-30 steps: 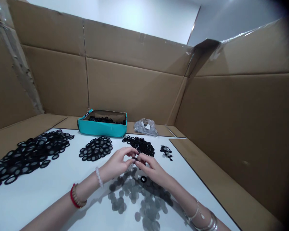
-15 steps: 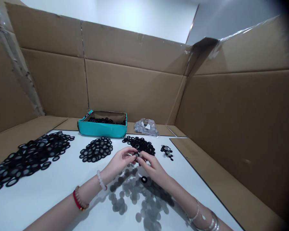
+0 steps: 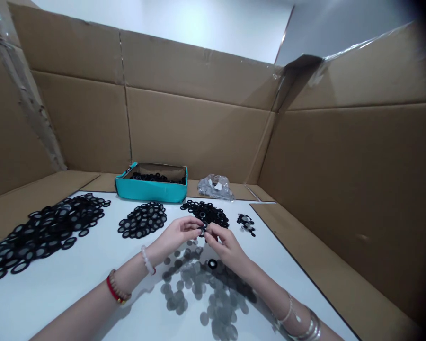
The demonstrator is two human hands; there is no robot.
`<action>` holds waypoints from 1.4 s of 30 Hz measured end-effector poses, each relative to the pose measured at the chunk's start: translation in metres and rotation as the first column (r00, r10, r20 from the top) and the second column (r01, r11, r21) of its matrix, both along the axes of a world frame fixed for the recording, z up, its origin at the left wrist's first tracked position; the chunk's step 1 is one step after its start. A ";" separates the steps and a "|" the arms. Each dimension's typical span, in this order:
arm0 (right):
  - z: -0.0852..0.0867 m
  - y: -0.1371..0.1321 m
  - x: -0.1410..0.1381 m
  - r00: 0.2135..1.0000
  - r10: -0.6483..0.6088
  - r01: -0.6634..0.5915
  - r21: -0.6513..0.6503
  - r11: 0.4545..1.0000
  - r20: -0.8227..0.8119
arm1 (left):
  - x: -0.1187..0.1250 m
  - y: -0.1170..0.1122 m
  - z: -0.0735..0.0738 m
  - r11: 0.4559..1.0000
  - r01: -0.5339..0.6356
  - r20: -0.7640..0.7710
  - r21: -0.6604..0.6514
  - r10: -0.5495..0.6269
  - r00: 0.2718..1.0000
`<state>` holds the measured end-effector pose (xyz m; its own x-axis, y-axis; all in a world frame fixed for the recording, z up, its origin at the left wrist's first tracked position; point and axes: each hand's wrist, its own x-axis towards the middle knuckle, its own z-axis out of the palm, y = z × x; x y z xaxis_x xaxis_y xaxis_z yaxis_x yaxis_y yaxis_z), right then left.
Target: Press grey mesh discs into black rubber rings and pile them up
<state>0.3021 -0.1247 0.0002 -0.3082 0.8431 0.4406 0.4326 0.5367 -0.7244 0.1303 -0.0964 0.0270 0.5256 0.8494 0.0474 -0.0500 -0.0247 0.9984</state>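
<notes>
Shifted slightly toward the far edge of the white table [image 3: 58,303] since the earlier frame, the left hand [image 3: 175,234] and right hand [image 3: 225,248] are held close together, with a small black ring [image 3: 202,231] now more exposed between them. The ring is pinched by the fingertips [image 3: 208,229] of both hands, clear of the tabletop, though part of it is hidden. Below the hands, loose grey mesh discs [image 3: 193,286] are scattered, and a single black ring [image 3: 212,264] lies among them. Black rings with grey centres are laid out in a spread [image 3: 46,232] and a pile [image 3: 142,220]. Further black rings are heaped [image 3: 204,213] just beyond the hands. A teal box [image 3: 151,191] holding dark rings [image 3: 158,178] and a clear plastic bag [image 3: 216,187] are placed beyond the table edge.
</notes>
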 end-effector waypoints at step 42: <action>0.006 -0.004 -0.002 0.996 0.038 -0.051 -0.155 0.987 -0.085 | -0.001 0.000 0.002 0.999 -0.033 -0.025 0.004 0.033 0.999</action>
